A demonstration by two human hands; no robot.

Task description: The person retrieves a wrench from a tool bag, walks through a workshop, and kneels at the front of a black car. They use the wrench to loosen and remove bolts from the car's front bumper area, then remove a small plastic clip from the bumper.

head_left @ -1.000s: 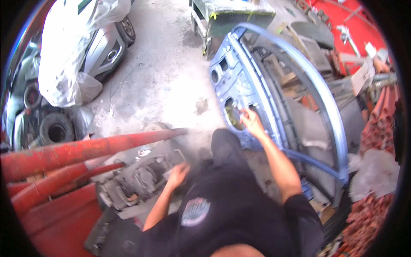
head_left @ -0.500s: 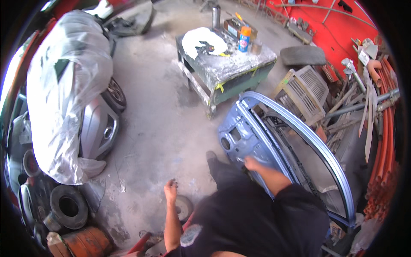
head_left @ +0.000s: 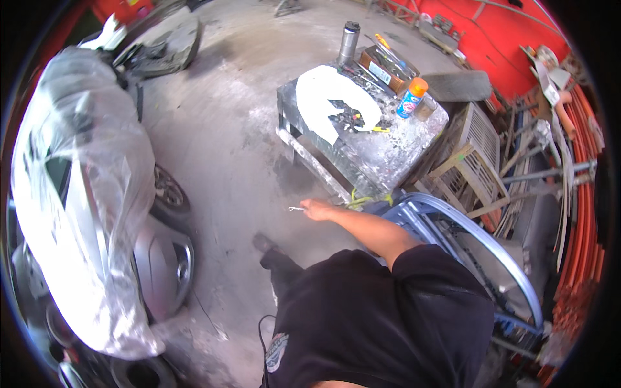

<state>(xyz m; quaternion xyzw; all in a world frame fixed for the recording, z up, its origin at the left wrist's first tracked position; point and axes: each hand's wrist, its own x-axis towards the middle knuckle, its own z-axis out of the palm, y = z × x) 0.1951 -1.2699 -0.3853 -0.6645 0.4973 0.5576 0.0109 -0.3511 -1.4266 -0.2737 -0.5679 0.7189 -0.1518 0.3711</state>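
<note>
A small metal wrench (head_left: 295, 208) is in the air above the concrete floor (head_left: 220, 161), in front of the counter (head_left: 414, 139). The right grip (head_left: 315, 209) is closed around it, one end sticking out. It is probably light, stiff and hard to break, but slippery if oily; mid-shank seems good to hold. The left grip is out of view. On the counter stands an orange-capped spray can (head_left: 412, 98).

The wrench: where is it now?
In the head view, the wrench is in the right hand near the picture's centre, with the table beyond and to the right.
</note>
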